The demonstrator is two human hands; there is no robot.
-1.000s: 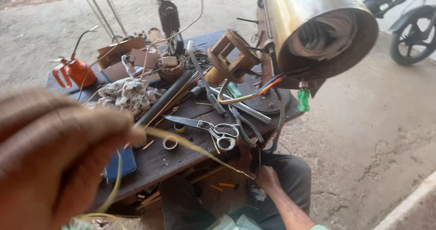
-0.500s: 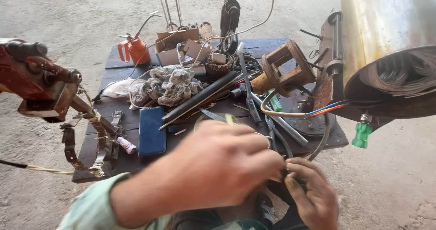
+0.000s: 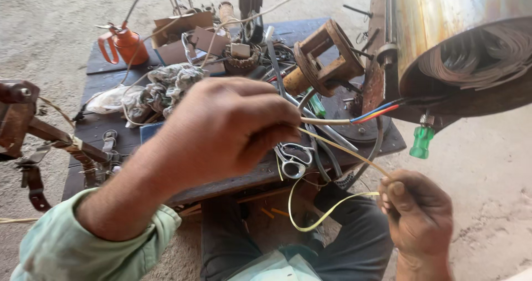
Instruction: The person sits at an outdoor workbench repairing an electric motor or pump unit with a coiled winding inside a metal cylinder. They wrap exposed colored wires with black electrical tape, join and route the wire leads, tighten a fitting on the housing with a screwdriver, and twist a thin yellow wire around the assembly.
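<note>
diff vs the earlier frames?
The hands have spread apart: the left hand sits higher, the right hand lower right, and the thin yellow sleeved wire is now stretched between their grips. Steel scissors, orange oil can and dark wooden bench are unchanged.

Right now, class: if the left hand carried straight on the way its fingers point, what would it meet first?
Probably the scissors on the bench, just beyond the left hand; depth is unclear, so it might pass above them.
</note>
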